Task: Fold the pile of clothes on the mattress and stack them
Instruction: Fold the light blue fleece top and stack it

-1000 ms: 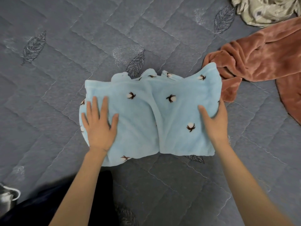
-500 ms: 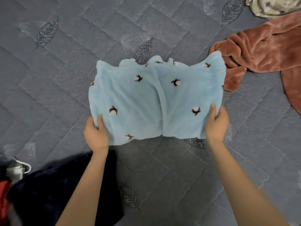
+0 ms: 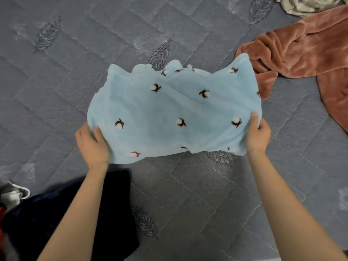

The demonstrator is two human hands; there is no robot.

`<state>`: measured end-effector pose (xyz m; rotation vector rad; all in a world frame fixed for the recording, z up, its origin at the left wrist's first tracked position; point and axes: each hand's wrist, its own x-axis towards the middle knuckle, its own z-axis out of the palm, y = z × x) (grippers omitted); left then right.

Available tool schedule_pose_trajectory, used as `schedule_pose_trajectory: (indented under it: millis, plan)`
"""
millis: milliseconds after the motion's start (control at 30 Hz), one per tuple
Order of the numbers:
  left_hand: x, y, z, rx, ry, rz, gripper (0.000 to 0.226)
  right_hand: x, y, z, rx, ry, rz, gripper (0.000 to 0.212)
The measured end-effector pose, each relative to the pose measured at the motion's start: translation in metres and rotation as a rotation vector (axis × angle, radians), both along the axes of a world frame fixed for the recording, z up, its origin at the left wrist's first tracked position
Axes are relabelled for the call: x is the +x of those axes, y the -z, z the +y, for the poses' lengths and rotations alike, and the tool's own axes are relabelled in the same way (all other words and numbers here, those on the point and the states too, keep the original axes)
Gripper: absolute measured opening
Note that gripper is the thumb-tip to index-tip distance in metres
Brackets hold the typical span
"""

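A light blue fleece garment [image 3: 169, 110] with small white-and-brown flower marks lies folded in the middle of the grey quilted mattress [image 3: 75, 72]. My left hand [image 3: 92, 144] grips its near left corner, thumb on top. At the near right corner my right hand [image 3: 258, 135] pinches the fabric the same way. The near edge is lifted off the mattress and the cloth is stretched between both hands; the far edge rests down.
A rust-brown plush garment [image 3: 305, 51] lies crumpled at the right, touching the blue one's far right corner. A pale patterned cloth [image 3: 305, 4] sits at the top right. A dark navy garment [image 3: 66, 213] lies near my left forearm, with white and red items [image 3: 11, 196] at the left edge.
My hands went from pressing flat on the blue garment to gripping its near corners. The near edge has come up and the middle crease has been pulled flat.
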<state>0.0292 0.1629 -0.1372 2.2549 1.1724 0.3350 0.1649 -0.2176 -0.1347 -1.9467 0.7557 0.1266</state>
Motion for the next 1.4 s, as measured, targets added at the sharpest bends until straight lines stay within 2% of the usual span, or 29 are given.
schedule_pose_trajectory:
  millis: [100, 233, 333, 467, 533, 633, 700, 800, 833, 900, 1000, 1167, 1267, 1367, 1400]
  plan:
    - [0.015, -0.004, -0.026, 0.256, 0.250, -0.060, 0.044, 0.002, -0.003, -0.001, 0.197, -0.049, 0.110, 0.032]
    - [0.041, -0.010, -0.091, 0.308, 0.698, 0.004, 0.051, 0.010, 0.003, -0.006, 0.368, -0.170, 0.148, 0.048]
    - [0.060, 0.001, -0.140, 0.439, 0.956, 0.091, 0.060, 0.016, 0.011, -0.008, 0.459, -0.221, 0.165, 0.057]
    - [0.071, 0.036, -0.171, 0.491, 0.996, 0.311, 0.081, 0.031, 0.009, -0.011, 0.596, -0.245, 0.184, 0.055]
    - [0.070, 0.054, -0.172, 0.480, 1.015, 0.411, 0.086, 0.039, 0.009, -0.010, 0.627, -0.279, 0.228, 0.059]
    - [0.075, 0.055, -0.172, 0.409, 1.024, 0.465, 0.087, 0.048, 0.000, -0.003, 0.701, -0.288, 0.314, 0.053]
    - [0.077, 0.039, -0.172, 0.263, 0.981, 0.364, 0.086, 0.051, -0.015, 0.005, 0.748, -0.281, 0.333, 0.047]
    - [0.076, -0.004, -0.174, -0.295, 0.767, 0.012, 0.071, 0.054, -0.039, 0.022, 0.748, -0.301, 0.220, 0.047]
    - [0.075, -0.021, -0.174, -0.424, 0.685, -0.124, 0.065, 0.055, -0.048, 0.030, 0.749, -0.327, 0.179, 0.047]
    - [0.074, -0.050, -0.173, -0.522, 0.582, -0.293, 0.060, 0.056, -0.065, 0.050, 0.754, -0.387, 0.127, 0.043]
    - [0.072, -0.080, -0.166, -0.639, 0.506, -0.358, 0.062, 0.052, -0.083, 0.090, 0.771, -0.450, 0.112, 0.039]
    - [0.064, -0.113, -0.129, -0.867, 0.197, -0.397, 0.065, 0.033, -0.098, 0.159, 0.515, -0.665, 0.078, 0.059]
    - [0.053, -0.116, -0.087, -0.946, 0.040, -0.376, 0.069, 0.017, -0.104, 0.192, 0.517, -0.798, 0.076, 0.057]
    - [0.047, -0.110, -0.052, -0.953, 0.015, -0.377, 0.047, 0.006, -0.107, 0.217, 0.644, -0.940, 0.169, 0.046]
    - [0.045, -0.105, -0.042, -0.931, 0.003, -0.355, 0.040, 0.005, -0.104, 0.222, 0.625, -0.997, 0.180, 0.044]
